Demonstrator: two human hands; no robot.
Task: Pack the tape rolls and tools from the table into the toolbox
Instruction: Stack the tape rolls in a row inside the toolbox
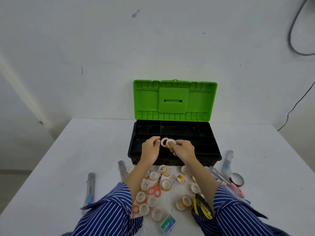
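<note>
Head view shows both our forearms reaching forward from striped sleeves (109, 213), hands meeting over the front tray of the toolbox (211, 150), which sits open on the counter (85, 159) with its green lid (146, 99) standing upright. Our right hand (183, 149) curls palm-down, fingers pinching a tape roll (170, 143) at its near edge. A second roll (164, 142) sits touching it on the left; we cannot tell which hand bears it. Our left hand (150, 147) is loosely curled, thumb and fingertips drawn together just beside that roll, whether touching we cannot tell. Behind our wrists, many more rolls (166, 184) lie scattered on the counter with orange scissors (155, 189) among them, and a knife (90, 188) lies well left.
</note>
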